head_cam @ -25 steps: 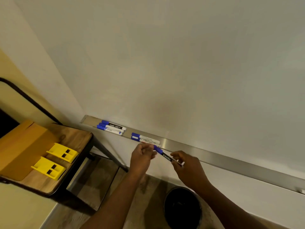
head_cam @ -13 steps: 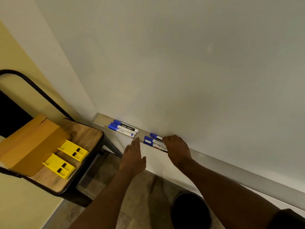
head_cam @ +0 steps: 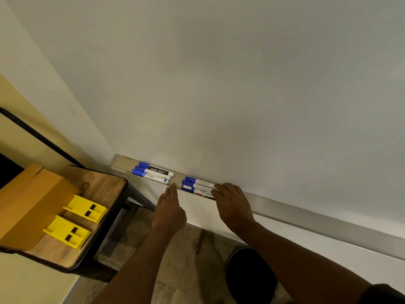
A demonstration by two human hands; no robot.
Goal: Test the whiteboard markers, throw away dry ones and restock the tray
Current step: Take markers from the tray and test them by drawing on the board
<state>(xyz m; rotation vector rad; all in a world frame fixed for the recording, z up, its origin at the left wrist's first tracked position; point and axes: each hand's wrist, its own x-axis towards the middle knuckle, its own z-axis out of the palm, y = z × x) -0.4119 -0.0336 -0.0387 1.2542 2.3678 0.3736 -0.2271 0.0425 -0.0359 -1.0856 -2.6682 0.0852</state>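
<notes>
Two marker groups [head_cam: 153, 172] [head_cam: 198, 186] lie side by side in the tray [head_cam: 285, 208], chair [head_cam: 105, 189] left.

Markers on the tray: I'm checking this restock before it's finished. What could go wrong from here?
1. The right hand rests on the ends of the right group of markers; a nudge might roll one over the narrow tray edge.
2. The bin stands on the floor below, so a good marker that falls could land among the discards.
3. The left hand is near the left group of markers and could bump it.
</notes>
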